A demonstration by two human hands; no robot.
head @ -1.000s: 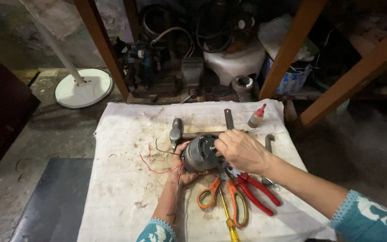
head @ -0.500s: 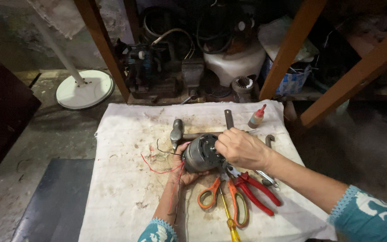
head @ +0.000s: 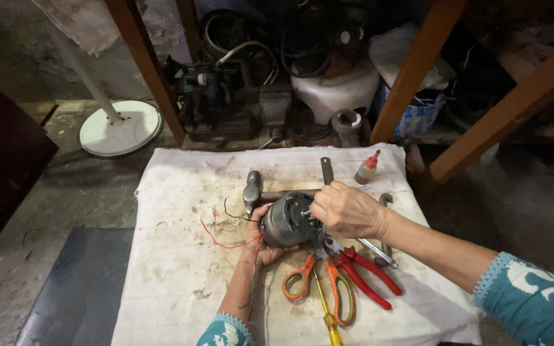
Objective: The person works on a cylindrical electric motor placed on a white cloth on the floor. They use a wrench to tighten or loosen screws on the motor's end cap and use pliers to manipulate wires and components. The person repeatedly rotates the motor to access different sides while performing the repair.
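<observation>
Two hands on grey round motor [head: 286, 221]: left hand [head: 261, 247] cradling underneath, right hand [head: 347, 208] grip clenched on top; red wires [head: 226, 240] trailing

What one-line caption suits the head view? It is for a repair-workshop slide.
Left hand cradles a small grey motor while the right hand works at its top, over a stained white cloth.

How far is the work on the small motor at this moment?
Done: the motor is out on the cloth, its red wires loose. In hand: the left hand cradles it, and the right hand grips its shaft end. Left: the pliers, scissors and hammer lie unused; the casing looks closed.
</observation>
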